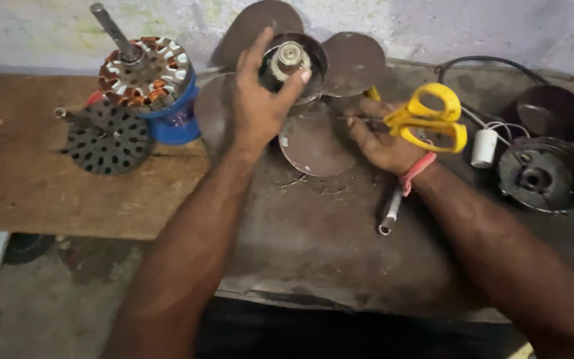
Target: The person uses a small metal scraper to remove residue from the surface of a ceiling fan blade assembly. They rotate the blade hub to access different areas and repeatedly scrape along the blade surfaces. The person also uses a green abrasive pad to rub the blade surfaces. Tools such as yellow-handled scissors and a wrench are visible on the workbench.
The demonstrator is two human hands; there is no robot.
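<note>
**Fan hub held at the workbench, scissors in the other hand**

The left hand (257, 106) has its thumb and fingers curled around the rim of a dark round metal fan hub with a silver spindle at its centre (291, 63), grasping it from the left side. The hub sits at the middle of several brown rounded metal fan blades (317, 143), which spread flat over the grey bench top (313, 233).

The right hand (383, 143) lies just to the right of the hub, knuckles resting on a blade, fingers closed about a pair of yellow-handled scissors (430, 116). The handles stand up over the back of the hand; the scissor blades are hidden. A pink band (416, 171) circles the right wrist. Under that wrist lies a grey metal tube-shaped tool (389, 216).

Further right lie a small white cylindrical capacitor with wires (483, 147) and a dark round motor housing (545, 174).

At far left, on a brown wooden board (48, 193), stand a copper-wound motor stator with a steel shaft on a blue base (146, 73) and a black perforated round cover (106, 138).
</note>
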